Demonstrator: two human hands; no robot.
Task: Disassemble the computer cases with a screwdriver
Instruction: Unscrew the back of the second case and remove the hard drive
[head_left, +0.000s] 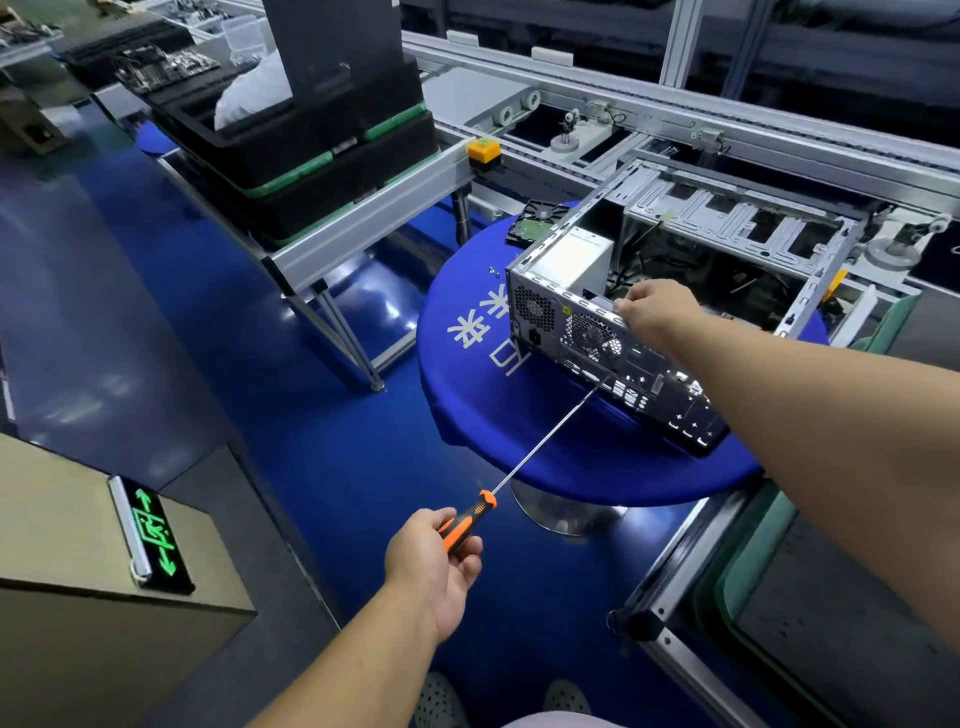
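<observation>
Currently: left hand (439, 564) grips screwdriver (470, 525), tip at computer case (613, 353) rear panel | right hand (655, 312) grips case's top rear edge | advice: keep shaft square to the screw.

The computer case (644, 332) lies on the round table (467, 415), hard drive (540, 222) behind it.

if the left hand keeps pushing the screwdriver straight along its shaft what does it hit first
Likely nothing new: the left hand grips the screwdriver, whose tip already appears to meet the computer case at its rear panel, below the round fan grille. Exact contact is hard to judge.
</observation>
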